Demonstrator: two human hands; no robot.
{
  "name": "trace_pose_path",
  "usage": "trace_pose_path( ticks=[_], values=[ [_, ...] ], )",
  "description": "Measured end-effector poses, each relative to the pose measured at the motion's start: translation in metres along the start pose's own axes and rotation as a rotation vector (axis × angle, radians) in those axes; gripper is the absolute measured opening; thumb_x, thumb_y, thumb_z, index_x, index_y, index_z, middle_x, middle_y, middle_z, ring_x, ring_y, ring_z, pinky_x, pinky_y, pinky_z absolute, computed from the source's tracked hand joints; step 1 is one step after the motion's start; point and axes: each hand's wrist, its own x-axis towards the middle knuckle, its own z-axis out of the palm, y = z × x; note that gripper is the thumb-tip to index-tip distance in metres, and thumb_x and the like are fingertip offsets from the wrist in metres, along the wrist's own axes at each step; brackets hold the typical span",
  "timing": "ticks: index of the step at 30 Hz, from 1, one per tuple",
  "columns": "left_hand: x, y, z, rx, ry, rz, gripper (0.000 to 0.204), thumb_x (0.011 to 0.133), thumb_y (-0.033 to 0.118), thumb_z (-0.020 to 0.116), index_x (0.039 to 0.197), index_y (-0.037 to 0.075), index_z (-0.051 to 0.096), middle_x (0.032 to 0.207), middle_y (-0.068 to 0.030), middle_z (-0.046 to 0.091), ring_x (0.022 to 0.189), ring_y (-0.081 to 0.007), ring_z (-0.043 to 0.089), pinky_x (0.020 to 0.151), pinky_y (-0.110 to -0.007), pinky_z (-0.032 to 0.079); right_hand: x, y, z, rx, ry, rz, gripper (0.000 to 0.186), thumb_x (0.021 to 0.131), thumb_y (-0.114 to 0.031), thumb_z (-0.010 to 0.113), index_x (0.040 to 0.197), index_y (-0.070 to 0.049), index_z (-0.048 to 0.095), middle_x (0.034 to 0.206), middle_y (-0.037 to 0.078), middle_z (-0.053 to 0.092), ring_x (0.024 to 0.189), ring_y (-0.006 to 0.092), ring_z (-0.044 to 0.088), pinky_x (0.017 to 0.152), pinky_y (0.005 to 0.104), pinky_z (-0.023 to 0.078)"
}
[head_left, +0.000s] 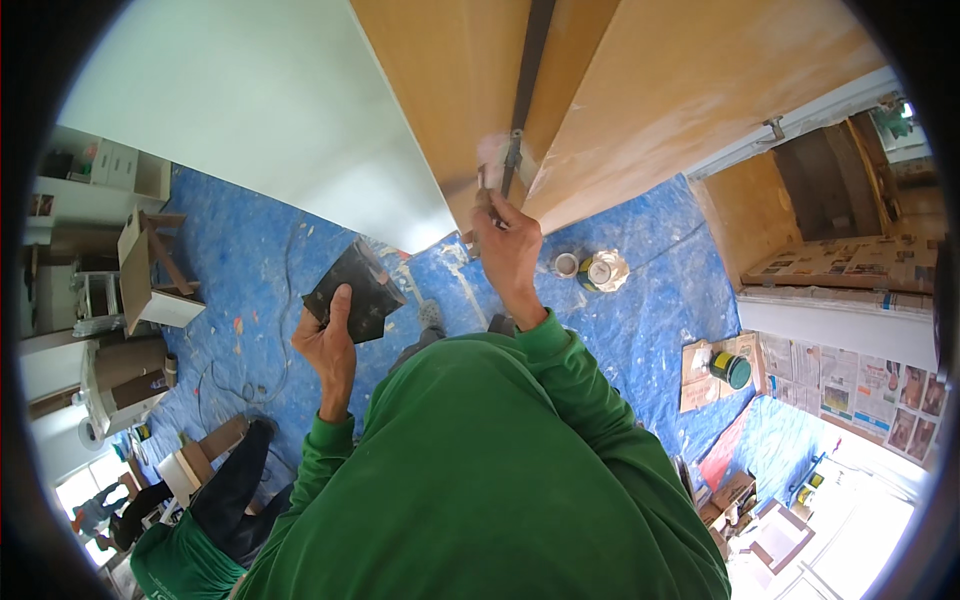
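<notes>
My left hand (pixel 328 345) grips a black flat plate (pixel 350 295), thumb on top and fingers underneath. Pale smears mark the plate's far right edge. Ahead of me, my right hand (pixel 510 245) is closed around a thin, narrow tool (pixel 483 180), blurred and partly hidden by the fingers, so its kind cannot be told. The tool is up against a yellowish wooden panel (pixel 450 80), beside a dark metal strip (pixel 532 60) with a latch-like fitting (pixel 514 150). A whitish patch shows on the wood there.
A white panel (pixel 250 110) rises at left, a wooden door (pixel 700 70) at right. Blue sheeting (pixel 240 240) with a cable covers the floor. Near my right hand stand a small cup (pixel 566 265) and an open can (pixel 600 272); a green-lidded can (pixel 735 370) lies farther right. Another person (pixel 200 540) is lower left.
</notes>
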Motion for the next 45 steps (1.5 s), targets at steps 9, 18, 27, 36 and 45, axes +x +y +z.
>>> trace_pose_path(
  ticks=[9, 18, 27, 36, 45],
  values=[
    [0.009, 0.001, -0.001, -0.017, -0.041, -0.009, 0.020, 0.089, 0.016, 0.073, 0.100, 0.000, 0.074, 0.081, 0.0003, 0.069, 0.071, -0.0042, 0.054, 0.060, -0.023, 0.042, -0.007, 0.004, -0.009, 0.057, 0.017, 0.083, 0.035, 0.085, -0.007, 0.064, 0.116, 0.008, 0.065, 0.084, 0.011, 0.069, 0.062, 0.0150, 0.067, 0.048, 0.0261, 0.052],
    [0.012, -0.001, -0.004, -0.017, -0.032, -0.021, 0.020, 0.090, 0.017, 0.073, 0.101, 0.000, 0.074, 0.081, 0.0005, 0.069, 0.071, -0.0041, 0.054, 0.060, -0.022, 0.043, 0.014, -0.017, -0.026, 0.377, -0.077, 0.325, 0.027, 0.086, -0.014, 0.063, 0.097, 0.010, 0.067, 0.076, 0.013, 0.064, 0.053, 0.0201, 0.063, 0.040, 0.0286, 0.042],
    [0.012, -0.008, -0.006, -0.051, -0.042, -0.019, 0.019, 0.090, 0.017, 0.072, 0.099, 0.000, 0.074, 0.079, 0.0015, 0.067, 0.069, -0.0041, 0.052, 0.059, -0.023, 0.040, 0.027, -0.047, -0.020, 0.430, -0.068, 0.364, 0.025, 0.083, -0.014, 0.063, 0.090, 0.011, 0.064, 0.077, 0.017, 0.064, 0.051, 0.0202, 0.057, 0.041, 0.0284, 0.036],
    [0.013, -0.003, -0.002, -0.026, -0.074, -0.013, 0.022, 0.090, 0.018, 0.072, 0.100, -0.001, 0.073, 0.081, 0.0010, 0.068, 0.071, -0.0044, 0.052, 0.060, -0.024, 0.040, 0.009, -0.012, -0.043, 0.421, -0.117, 0.382, 0.031, 0.086, -0.016, 0.061, 0.102, 0.010, 0.064, 0.082, 0.016, 0.066, 0.052, 0.0168, 0.056, 0.041, 0.0265, 0.036],
    [0.010, -0.003, -0.001, -0.030, -0.054, -0.021, 0.021, 0.089, 0.018, 0.073, 0.100, 0.000, 0.074, 0.079, 0.0015, 0.067, 0.069, -0.0040, 0.051, 0.059, -0.024, 0.040, 0.029, -0.016, -0.034, 0.471, -0.151, 0.427, 0.027, 0.087, -0.015, 0.059, 0.099, 0.009, 0.063, 0.082, 0.015, 0.066, 0.052, 0.0170, 0.055, 0.041, 0.0264, 0.036]
  ],
)
